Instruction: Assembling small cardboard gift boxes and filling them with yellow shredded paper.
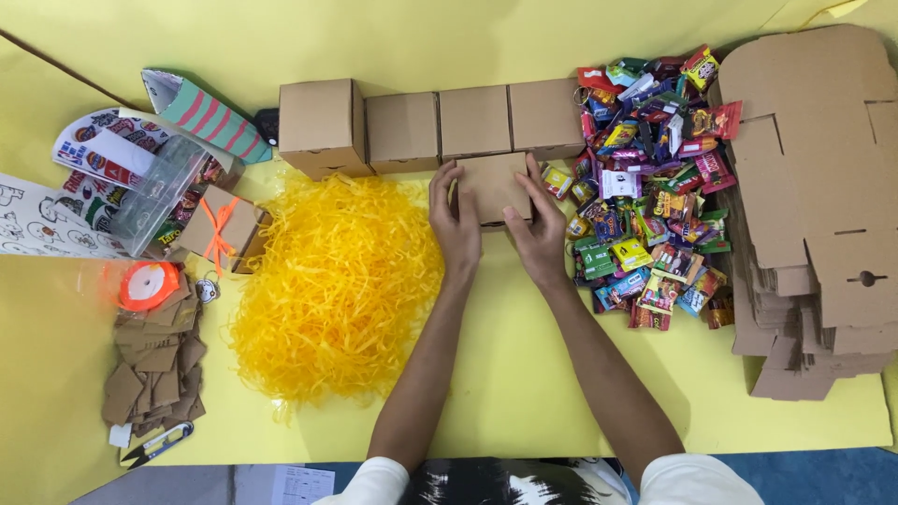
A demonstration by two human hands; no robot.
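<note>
Both my hands clasp a small brown cardboard box [493, 184] standing on the yellow table. My left hand [455, 217] presses its left side and my right hand [533, 224] wraps its right side, fingers reaching over the top. Just behind it runs a row of several closed cardboard boxes [402, 126]. A heap of yellow shredded paper [332, 281] lies directly left of my left hand. A pile of colourful wrapped sweets [650, 178] lies directly right of my right hand.
A stack of flat unfolded cardboard blanks [814, 206] fills the right side. At left sit a box tied with orange ribbon [220, 229], an orange ribbon spool [150, 284], cardboard tags [154, 360], small snips [154, 445], sticker sheets [84, 178] and a clear plastic box [164, 192].
</note>
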